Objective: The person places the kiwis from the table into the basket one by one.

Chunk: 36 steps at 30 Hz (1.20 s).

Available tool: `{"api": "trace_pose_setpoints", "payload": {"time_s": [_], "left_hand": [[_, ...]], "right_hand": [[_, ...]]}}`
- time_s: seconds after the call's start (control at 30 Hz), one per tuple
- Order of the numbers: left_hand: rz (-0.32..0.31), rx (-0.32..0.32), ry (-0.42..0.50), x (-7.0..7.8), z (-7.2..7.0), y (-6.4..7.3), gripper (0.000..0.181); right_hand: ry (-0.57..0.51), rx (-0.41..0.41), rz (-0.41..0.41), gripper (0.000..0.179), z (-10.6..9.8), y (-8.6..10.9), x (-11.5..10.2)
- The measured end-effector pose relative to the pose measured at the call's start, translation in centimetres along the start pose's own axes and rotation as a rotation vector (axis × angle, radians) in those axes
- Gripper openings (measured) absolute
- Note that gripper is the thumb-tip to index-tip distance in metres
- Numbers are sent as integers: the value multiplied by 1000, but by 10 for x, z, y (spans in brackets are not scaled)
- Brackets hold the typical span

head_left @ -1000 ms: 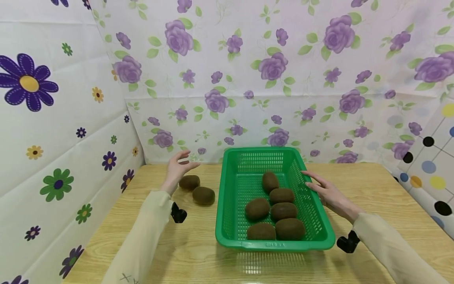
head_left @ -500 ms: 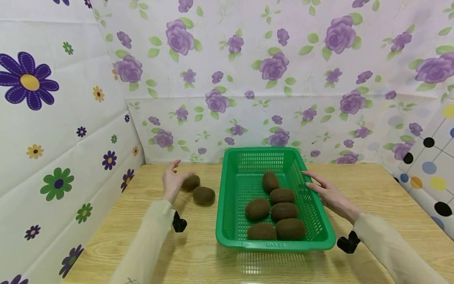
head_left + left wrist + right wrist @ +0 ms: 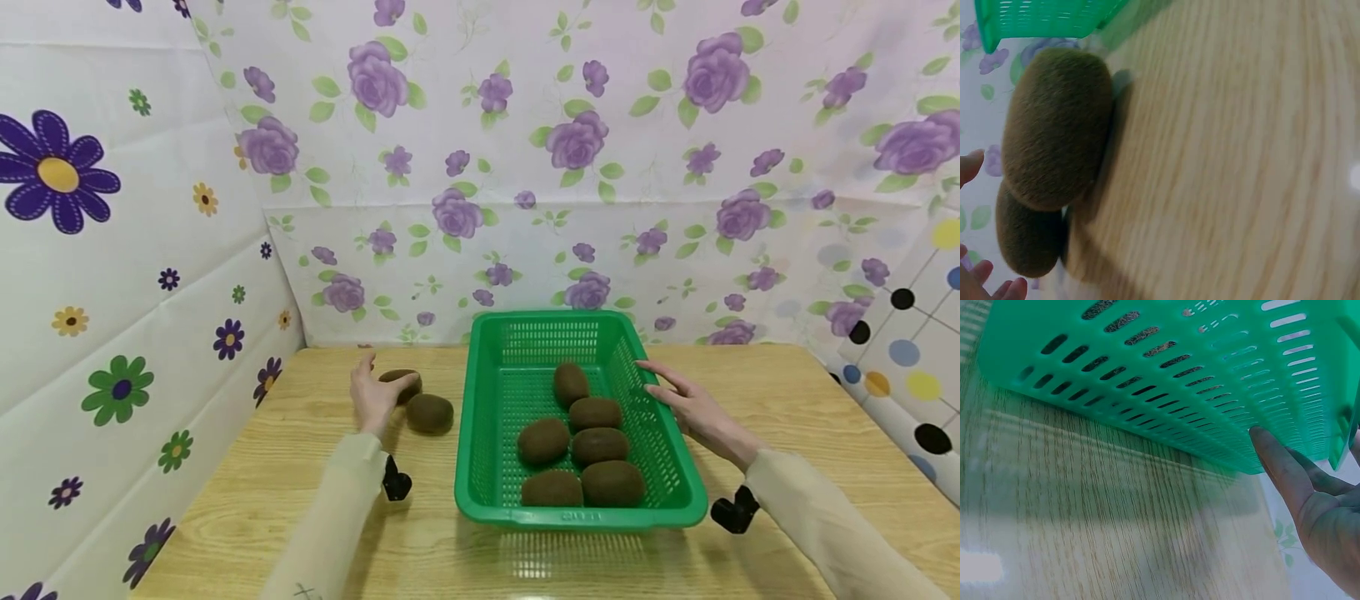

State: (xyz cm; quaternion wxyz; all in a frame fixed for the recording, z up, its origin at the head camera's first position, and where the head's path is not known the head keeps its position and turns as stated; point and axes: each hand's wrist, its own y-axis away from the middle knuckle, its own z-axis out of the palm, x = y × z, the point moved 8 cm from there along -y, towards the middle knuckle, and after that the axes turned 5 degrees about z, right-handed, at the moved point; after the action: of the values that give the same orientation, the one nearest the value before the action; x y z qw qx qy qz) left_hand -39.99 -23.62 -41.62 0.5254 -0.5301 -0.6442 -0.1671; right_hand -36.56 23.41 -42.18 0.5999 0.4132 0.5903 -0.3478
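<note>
Two brown kiwis lie on the table left of the basket: a nearer kiwi (image 3: 430, 414) and a farther kiwi (image 3: 405, 385) close behind it. My left hand (image 3: 372, 398) is at the farther one, its thumb reaching across that fruit and its fingers spread on the left side. In the left wrist view, the thumb (image 3: 969, 167) and fingertips (image 3: 1015, 289) stand apart, with a gap to the farther kiwi (image 3: 1029, 234). A green plastic basket (image 3: 468, 433) holds several kiwis (image 3: 545, 442). My right hand (image 3: 693, 408) holds its right rim; in the right wrist view, a finger (image 3: 1275, 459) lies against the slotted outer wall.
The wooden table (image 3: 285, 467) meets a flowered cloth (image 3: 525, 167) behind the basket. Another flowered cloth (image 3: 187, 358) rises along the left side, and a dotted sheet (image 3: 907, 367) hangs at the right.
My left hand has come down and nearer, from above the farther kiwi to beside it. The right hand and the basket stay put.
</note>
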Motion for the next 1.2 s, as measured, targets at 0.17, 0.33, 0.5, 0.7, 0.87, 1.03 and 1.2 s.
{"api": "trace_pose_setpoints", "payload": {"time_s": [0.17,0.33,0.5,0.7,0.87,1.03,1.2], "left_hand": [[-46,39,-38,-3,5,5,80],[-70,76,-28,-5,8,8,78],[-96,79,-9,-7,10,11,75],[-116,75,-38,-12,10,11,77],[-132,78,-75,-17,11,11,77],[-150,78,-65,-20,12,11,76],[-150,73,-60,-22,13,10,75]], "right_hand": [[10,2,2,55,1,0,-2],[26,17,2,55,0,1,-2],[36,11,-2,55,-1,1,-1],[46,9,-6,54,-1,0,0],[26,8,3,55,-1,1,1],[4,-6,3,55,1,1,0],[8,-6,-1,54,1,1,-2]]}}
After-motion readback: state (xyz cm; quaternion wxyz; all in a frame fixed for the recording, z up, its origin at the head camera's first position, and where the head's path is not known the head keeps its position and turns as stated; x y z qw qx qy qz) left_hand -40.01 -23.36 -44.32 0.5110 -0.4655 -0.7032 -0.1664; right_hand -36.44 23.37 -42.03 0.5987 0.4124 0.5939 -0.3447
